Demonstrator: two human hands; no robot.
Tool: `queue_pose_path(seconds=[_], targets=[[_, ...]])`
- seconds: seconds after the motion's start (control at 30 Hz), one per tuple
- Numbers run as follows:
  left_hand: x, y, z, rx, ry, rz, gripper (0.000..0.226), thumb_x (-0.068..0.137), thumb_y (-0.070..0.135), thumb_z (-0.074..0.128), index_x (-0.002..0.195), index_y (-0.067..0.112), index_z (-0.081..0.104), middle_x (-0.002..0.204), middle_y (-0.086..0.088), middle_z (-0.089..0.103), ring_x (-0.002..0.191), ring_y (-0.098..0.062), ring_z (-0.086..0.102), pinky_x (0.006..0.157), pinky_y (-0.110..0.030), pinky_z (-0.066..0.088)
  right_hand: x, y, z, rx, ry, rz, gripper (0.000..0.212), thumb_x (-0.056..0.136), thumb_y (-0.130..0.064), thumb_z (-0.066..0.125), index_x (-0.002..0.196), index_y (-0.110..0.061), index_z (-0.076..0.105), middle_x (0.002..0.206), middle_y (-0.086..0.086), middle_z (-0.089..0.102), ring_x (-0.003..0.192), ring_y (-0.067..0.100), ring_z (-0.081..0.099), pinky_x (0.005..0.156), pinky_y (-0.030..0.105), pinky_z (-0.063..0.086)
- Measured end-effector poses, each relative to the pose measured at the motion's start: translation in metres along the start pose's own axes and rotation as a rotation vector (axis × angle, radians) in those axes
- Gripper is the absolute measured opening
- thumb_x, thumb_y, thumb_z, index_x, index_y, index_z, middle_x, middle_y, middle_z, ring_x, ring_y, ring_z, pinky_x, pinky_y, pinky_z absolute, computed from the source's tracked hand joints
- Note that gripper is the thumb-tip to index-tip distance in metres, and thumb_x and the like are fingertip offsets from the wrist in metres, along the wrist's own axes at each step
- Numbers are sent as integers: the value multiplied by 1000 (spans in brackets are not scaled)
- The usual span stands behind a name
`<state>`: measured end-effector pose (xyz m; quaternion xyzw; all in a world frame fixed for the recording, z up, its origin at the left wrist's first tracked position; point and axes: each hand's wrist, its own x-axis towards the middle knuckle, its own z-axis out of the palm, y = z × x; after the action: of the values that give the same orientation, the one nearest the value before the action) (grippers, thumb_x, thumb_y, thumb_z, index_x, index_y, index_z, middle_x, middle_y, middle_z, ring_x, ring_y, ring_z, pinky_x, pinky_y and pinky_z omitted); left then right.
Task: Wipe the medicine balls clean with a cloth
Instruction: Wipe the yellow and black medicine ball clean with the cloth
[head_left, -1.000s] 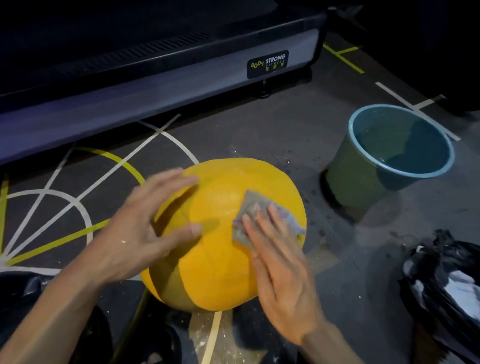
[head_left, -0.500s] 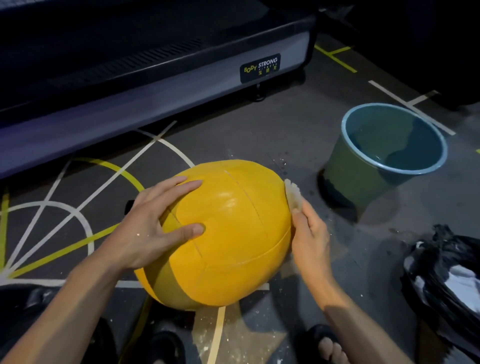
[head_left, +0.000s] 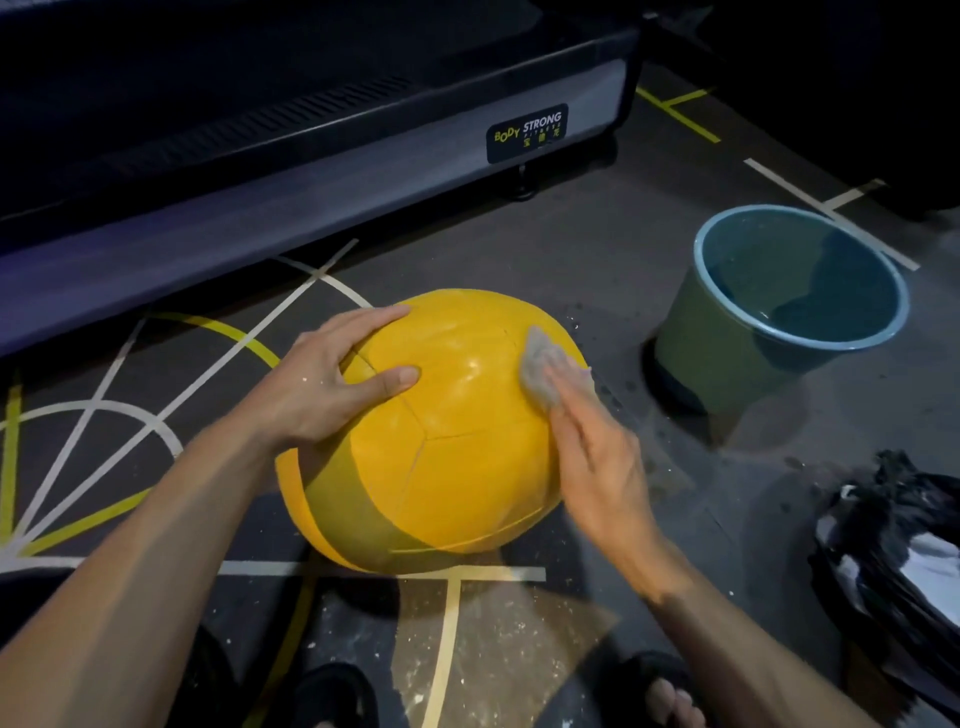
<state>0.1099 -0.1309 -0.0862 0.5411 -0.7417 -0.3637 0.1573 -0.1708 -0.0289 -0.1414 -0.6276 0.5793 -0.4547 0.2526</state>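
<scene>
Wiping looks midway: right hand (head_left: 597, 467) presses the grey cloth (head_left: 540, 371) flat-fingered on the yellow medicine ball (head_left: 457, 441) on the floor, left hand (head_left: 322, 384) spread steadying it; underside surely unwiped, no other balls visible

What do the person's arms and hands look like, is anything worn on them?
Both forearms are bare, no sleeves in view. The left hand and right hand wear no gloves, rings or watch that show. Small pale specks dot the left hand.
</scene>
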Motion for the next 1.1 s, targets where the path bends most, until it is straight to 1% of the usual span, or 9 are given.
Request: queue_pose_path(seconds=[0.1, 0.23, 0.37, 0.53, 0.6, 0.7, 0.8, 0.97, 1.1], targets=[[12, 7, -1, 5, -5, -45, 81, 67, 91, 58, 141, 71, 33, 154, 19, 35, 141, -26, 36, 112, -61, 38, 12, -5, 2, 46, 135, 190, 43, 110, -17, 44, 150, -32, 48, 153, -22, 43, 136, -18, 36, 120, 24, 31], [20, 4, -9, -8, -14, -95, 82, 64, 94, 57, 139, 73, 32, 154, 17, 37, 141, -25, 38, 111, -61, 39, -39, -26, 50, 19, -67, -275, 47, 101, 4, 37, 147, 5, 44, 155, 22, 45, 150, 34, 34, 125, 51, 26], [21, -3, -12, -39, -24, -87, 85, 61, 95, 60, 139, 71, 36, 151, 16, 41, 137, -26, 43, 109, -60, 42, -43, 4, 36, -431, -229, -674, 51, 102, -10, 40, 152, -14, 42, 161, 5, 38, 153, 25, 29, 126, 48, 22], [25, 0, -19, -111, -12, -135, 88, 58, 89, 62, 140, 67, 39, 145, 14, 44, 128, -22, 49, 102, -53, 48, 11, 18, 7, 96, 147, 183, 43, 110, -15, 44, 150, -32, 43, 158, -9, 43, 149, 9, 36, 121, 47, 34], [26, 0, -21, -119, -12, -146, 88, 58, 89, 62, 140, 68, 38, 145, 14, 44, 126, -21, 49, 100, -51, 49, 6, 5, 18, 139, 188, 260, 46, 109, -14, 44, 153, -29, 40, 159, -14, 38, 145, -2, 36, 119, 36, 39], [25, -3, -23, -166, -7, -158, 86, 58, 86, 64, 139, 68, 40, 143, 16, 47, 123, -16, 52, 91, -41, 50, -29, -15, 55, 104, 64, -208, 42, 104, 3, 42, 146, 2, 46, 162, -3, 36, 146, 8, 40, 118, 39, 40], [22, -6, -25, -207, -17, -145, 84, 59, 82, 67, 139, 66, 43, 141, 19, 50, 120, -12, 54, 87, -38, 52, -38, 5, 58, -215, -126, -581, 50, 100, -6, 44, 151, -3, 42, 163, 7, 36, 152, 31, 31, 120, 55, 34], [24, -7, -26, -255, -4, -161, 82, 60, 80, 67, 138, 65, 44, 133, 24, 50, 114, -11, 55, 82, -35, 50, 13, 14, 27, 79, 79, -13, 45, 108, -5, 43, 153, -11, 44, 160, 4, 42, 149, 14, 37, 124, 38, 30], [28, -2, -23, -264, 10, -166, 77, 72, 79, 71, 142, 60, 42, 127, 28, 48, 108, -4, 52, 79, -31, 47, 36, 22, 29, 252, 181, 390, 42, 110, -30, 41, 152, -31, 48, 148, -12, 56, 137, 6, 51, 116, 46, 43]])
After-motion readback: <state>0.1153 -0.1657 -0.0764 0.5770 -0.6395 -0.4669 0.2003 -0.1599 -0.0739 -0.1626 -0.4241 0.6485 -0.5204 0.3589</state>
